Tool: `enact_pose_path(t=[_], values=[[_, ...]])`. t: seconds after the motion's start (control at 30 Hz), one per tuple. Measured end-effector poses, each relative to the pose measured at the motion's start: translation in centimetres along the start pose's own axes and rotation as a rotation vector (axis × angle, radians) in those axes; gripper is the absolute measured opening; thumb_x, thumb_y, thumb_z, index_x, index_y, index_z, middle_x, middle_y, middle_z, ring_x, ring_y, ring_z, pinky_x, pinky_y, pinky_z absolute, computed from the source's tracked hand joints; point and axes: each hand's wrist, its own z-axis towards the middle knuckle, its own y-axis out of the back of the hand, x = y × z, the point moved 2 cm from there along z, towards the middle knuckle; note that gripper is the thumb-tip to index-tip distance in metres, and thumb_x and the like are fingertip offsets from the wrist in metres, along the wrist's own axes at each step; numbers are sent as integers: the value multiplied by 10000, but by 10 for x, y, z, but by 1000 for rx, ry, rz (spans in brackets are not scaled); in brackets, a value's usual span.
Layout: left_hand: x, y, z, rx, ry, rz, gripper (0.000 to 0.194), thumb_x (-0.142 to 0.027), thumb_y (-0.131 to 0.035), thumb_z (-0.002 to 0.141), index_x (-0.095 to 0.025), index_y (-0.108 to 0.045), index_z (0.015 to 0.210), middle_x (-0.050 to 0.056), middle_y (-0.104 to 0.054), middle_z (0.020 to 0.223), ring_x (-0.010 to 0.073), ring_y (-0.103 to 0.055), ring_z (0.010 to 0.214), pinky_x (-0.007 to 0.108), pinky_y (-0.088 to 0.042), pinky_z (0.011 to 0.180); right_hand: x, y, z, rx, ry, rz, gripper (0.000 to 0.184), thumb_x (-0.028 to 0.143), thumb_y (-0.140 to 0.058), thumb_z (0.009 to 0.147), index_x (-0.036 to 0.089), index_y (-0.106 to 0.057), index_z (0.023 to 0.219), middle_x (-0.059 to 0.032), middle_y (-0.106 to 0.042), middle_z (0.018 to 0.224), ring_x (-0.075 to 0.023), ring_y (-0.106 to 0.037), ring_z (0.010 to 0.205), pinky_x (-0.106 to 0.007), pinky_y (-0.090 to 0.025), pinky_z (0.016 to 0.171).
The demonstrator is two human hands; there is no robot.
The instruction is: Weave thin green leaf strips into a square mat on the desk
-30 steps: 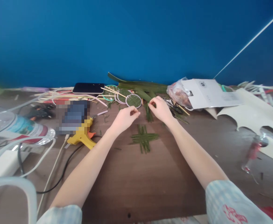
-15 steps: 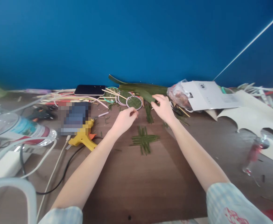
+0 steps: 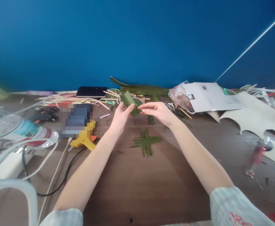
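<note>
A short, wide piece of green leaf [image 3: 129,99] is held up over the far part of the table. My left hand [image 3: 121,117] grips its left and lower side between thumb and fingers. Against its right edge, my right hand [image 3: 159,112] has thumb and fingertips pinched together. Below and between my forearms lies a woven cross of thin green strips [image 3: 146,141]. A small bunch of cut strips [image 3: 151,120] rests under my right hand. Round green discs with pale rims [image 3: 138,100] are partly covered by the held leaf.
Long green leaves [image 3: 146,90] lie along the blue wall. On the left are a yellow glue gun [image 3: 84,137], a black phone [image 3: 91,91], cables and a clear plastic bottle [image 3: 22,130]. White cut card [image 3: 252,110] and a clear-handled tool [image 3: 257,157] lie right.
The leaf piece has come up from the back of the table into both hands. My right hand has moved left and nearer; my left fingers now grip the leaf.
</note>
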Motion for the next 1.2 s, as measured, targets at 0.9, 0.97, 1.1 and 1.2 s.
enact_pose_path(t=[0.9, 0.97, 1.1, 1.2], values=[[-3, -2, -1, 146, -125, 682, 292, -261, -561, 708, -97, -601, 946, 99, -668, 967, 232, -604, 906, 363, -463, 811, 3, -3, -1, -54, 51, -325, 102, 256, -544, 718, 158, -558, 698, -5, -580, 653, -123, -546, 610, -280, -445, 612], [-3, -2, -1, 160, -146, 716, 300, -261, -564, 719, -94, -599, 965, 111, -663, 991, 238, -601, 920, 370, -456, 823, 3, -2, -2, -56, 57, -365, 100, 253, -542, 715, 158, -554, 687, -2, -571, 649, -119, -533, 610, -270, -430, 605], [-4, -2, -3, 179, -172, 777, 309, -248, -561, 734, -91, -597, 997, 114, -662, 1007, 234, -602, 917, 367, -454, 830, 3, -3, -2, -50, 74, -401, 81, 228, -536, 702, 155, -544, 669, -1, -565, 651, -115, -515, 617, -261, -412, 606], [-5, -2, -3, 186, -180, 793, 315, -247, -561, 737, -90, -595, 1008, 113, -659, 1023, 233, -600, 925, 367, -450, 840, 1, -4, -1, -40, 94, -397, 75, 222, -530, 694, 153, -543, 668, -2, -561, 649, -114, -509, 612, -263, -410, 607]])
